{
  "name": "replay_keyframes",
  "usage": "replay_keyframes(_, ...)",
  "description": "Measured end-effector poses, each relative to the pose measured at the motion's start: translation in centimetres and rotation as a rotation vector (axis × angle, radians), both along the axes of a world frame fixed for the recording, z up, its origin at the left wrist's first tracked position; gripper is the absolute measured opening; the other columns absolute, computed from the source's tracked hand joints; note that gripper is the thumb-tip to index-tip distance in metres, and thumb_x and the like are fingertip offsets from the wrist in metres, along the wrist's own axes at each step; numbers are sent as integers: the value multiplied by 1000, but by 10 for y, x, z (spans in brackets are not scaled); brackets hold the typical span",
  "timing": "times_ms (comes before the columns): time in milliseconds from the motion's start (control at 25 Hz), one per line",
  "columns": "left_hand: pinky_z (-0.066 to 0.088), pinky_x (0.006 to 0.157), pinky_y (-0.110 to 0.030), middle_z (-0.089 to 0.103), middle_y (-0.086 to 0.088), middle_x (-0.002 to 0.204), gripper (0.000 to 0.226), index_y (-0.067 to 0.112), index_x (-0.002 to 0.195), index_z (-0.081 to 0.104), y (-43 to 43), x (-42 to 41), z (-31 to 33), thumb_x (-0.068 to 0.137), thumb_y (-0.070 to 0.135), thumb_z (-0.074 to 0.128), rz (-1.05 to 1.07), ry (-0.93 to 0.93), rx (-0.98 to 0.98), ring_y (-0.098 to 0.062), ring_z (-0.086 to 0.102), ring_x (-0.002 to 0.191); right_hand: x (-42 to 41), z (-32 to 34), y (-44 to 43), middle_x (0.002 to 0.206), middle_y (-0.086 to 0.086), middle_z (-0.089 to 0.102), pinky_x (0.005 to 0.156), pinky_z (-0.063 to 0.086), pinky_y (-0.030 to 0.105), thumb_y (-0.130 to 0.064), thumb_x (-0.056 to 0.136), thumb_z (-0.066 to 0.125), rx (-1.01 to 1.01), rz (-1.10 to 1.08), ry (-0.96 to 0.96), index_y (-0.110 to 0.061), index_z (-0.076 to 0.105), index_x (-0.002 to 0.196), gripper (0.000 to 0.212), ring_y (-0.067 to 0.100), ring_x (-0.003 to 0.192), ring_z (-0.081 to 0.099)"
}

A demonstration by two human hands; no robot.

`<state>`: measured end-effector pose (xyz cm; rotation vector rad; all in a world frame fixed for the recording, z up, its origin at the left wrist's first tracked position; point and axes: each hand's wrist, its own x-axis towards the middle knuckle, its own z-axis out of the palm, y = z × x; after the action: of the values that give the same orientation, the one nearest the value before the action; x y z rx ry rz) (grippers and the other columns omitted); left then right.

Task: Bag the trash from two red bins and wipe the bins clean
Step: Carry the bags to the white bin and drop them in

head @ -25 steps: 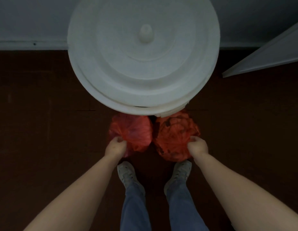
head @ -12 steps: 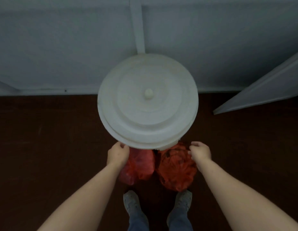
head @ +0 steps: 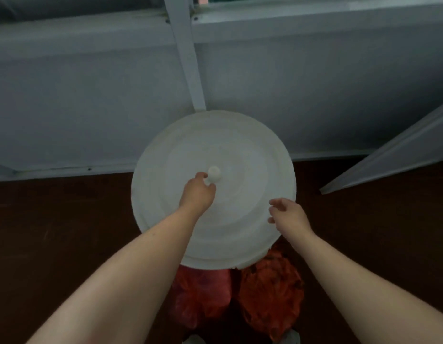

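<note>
At frame centre, left hand (head: pixel 198 192) pinches the knob (head: pixel 213 173) of the white lid (head: pixel 240 150), probably to lift it for dumping, right hand (head: pixel 288 216) hovers empty and loose-fingered over the lid's right edge, likely to steady it, with two red bags (head: pixel 270 291) parked on the floor (head: pixel 66 232) at lower centre.
</note>
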<state>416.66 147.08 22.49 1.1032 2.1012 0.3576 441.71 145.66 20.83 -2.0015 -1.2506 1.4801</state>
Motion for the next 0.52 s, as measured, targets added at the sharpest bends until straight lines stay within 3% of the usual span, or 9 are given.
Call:
replay_keyframes(160, 42, 106, -42, 45, -21, 141, 64, 23, 154, 30, 38, 3, -47, 98, 40, 56, -72, 87, -43, -40, 50, 126, 16, -28, 1, 101, -8, 71, 90, 57, 38, -21, 93, 60, 153, -94, -15, -34, 69, 102, 18, 19, 94, 71)
replay_keyframes(320, 46, 98, -46, 51, -22, 132, 62, 17, 145, 36, 56, 2, -66, 96, 51, 54, -202, 294, -26, -41, 54, 121, 41, -42, -16, 92, -11, 72, 87, 59, 41, -22, 91, 60, 198, -183, -68, -32, 71, 99, 17, 14, 88, 71)
replay_keyframes(520, 46, 96, -50, 54, -33, 127, 63, -1, 141, 36, 55, 4, -64, 99, 43, 52, -339, 421, -6, -48, 55, 117, 78, -42, -46, 96, 3, 73, 88, 57, 41, -14, 92, 59, 152, -272, -162, -22, 73, 102, 19, 24, 89, 72)
